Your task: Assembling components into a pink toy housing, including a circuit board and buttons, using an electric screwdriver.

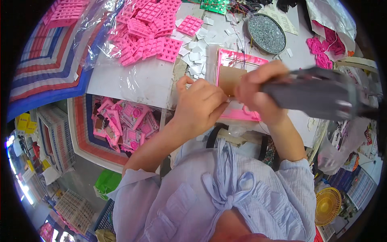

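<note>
The pink plastic casing (240, 114), rectangular, lies at centre frame, a flat brown board (231, 77) over it. The right hand (262, 86) wraps tightly around a dark grey power tool (312, 94); the left hand (201, 103) curls at the casing's left edge, its pinch unclear. Upper right: a round dish (248, 29) of glinting metal screws (267, 33). Upper left: heaped pink grids (161, 24), square-bumped.

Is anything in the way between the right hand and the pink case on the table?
Nothing visible blocks the right hand, holding the dark power tool, from the pink case. The left hand is close by, near the lower left of its brown board; the tool's tip is hidden.
</note>
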Demonstrator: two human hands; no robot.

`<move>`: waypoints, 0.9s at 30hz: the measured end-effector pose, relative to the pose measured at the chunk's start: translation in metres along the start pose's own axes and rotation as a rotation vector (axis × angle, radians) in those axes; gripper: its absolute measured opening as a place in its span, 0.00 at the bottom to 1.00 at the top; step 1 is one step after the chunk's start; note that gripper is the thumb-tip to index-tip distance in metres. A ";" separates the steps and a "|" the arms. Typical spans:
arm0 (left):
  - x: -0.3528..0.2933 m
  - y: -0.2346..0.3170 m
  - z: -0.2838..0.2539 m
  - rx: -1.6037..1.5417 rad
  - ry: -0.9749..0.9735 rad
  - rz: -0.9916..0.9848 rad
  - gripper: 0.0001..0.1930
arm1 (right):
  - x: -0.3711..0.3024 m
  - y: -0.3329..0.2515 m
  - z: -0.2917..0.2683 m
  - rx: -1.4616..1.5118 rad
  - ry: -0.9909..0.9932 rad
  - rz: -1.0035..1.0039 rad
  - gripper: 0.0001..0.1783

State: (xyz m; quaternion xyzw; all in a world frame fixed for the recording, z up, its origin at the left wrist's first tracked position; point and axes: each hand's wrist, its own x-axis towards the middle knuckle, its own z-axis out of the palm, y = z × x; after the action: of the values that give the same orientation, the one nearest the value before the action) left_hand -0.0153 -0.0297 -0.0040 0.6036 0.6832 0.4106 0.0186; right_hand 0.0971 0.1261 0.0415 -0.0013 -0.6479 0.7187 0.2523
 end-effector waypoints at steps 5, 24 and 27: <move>-0.002 0.004 0.004 -0.126 -0.039 -0.109 0.06 | 0.009 -0.025 0.011 0.176 -0.005 -0.099 0.16; 0.010 0.003 -0.005 0.087 0.094 -0.160 0.16 | 0.022 -0.004 0.014 0.085 0.049 -0.156 0.15; 0.009 0.000 -0.008 0.082 0.144 -0.179 0.17 | 0.030 0.018 -0.002 0.146 0.072 -0.127 0.12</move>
State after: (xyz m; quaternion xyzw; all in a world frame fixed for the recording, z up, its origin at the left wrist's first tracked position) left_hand -0.0216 -0.0265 0.0053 0.5093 0.7502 0.4212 -0.0185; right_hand 0.0656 0.1386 0.0342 0.0325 -0.5829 0.7462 0.3198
